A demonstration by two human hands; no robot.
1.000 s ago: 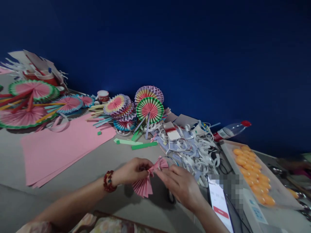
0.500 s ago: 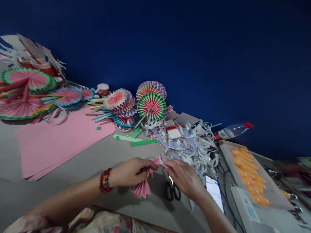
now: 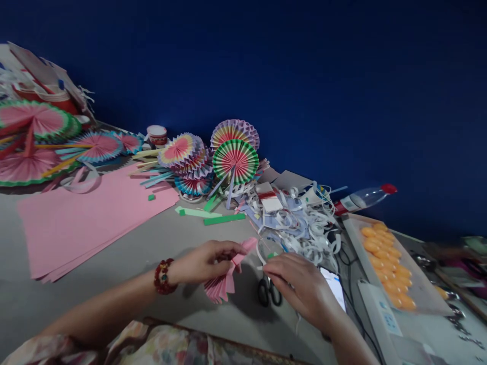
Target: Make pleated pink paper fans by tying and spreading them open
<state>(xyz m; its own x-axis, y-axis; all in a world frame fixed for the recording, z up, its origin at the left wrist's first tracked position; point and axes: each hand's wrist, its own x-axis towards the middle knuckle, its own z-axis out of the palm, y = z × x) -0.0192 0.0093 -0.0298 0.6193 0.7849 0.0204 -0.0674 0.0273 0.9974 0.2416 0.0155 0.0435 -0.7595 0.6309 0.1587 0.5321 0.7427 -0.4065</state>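
Note:
My left hand (image 3: pixel 205 261), a red bead bracelet at its wrist, is closed on a piece of pleated pink paper (image 3: pixel 221 288). The pleats fan out below the fingers, and one flat pink end points up to the right. In my right hand (image 3: pixel 304 286) a thin, curling white strip (image 3: pixel 258 249) is pinched. The strip looks apart from the pink paper. Black-handled scissors (image 3: pixel 269 294) lie on the table just left of my right hand, their blades partly covered by it.
A heap of white strips and paper scraps (image 3: pixel 297 223) lies behind my right hand. Pink sheets (image 3: pixel 95 218) spread at left, finished paper fans (image 3: pixel 236 161) behind. At right are a phone (image 3: pixel 334 286), a bottle (image 3: pixel 367 198) and a box of orange egg-shaped pieces (image 3: pixel 437 300).
My right hand has moved right and slightly down with the white strip, away from the pink paper. My left hand keeps hold of the pleated paper. The view has shifted slightly.

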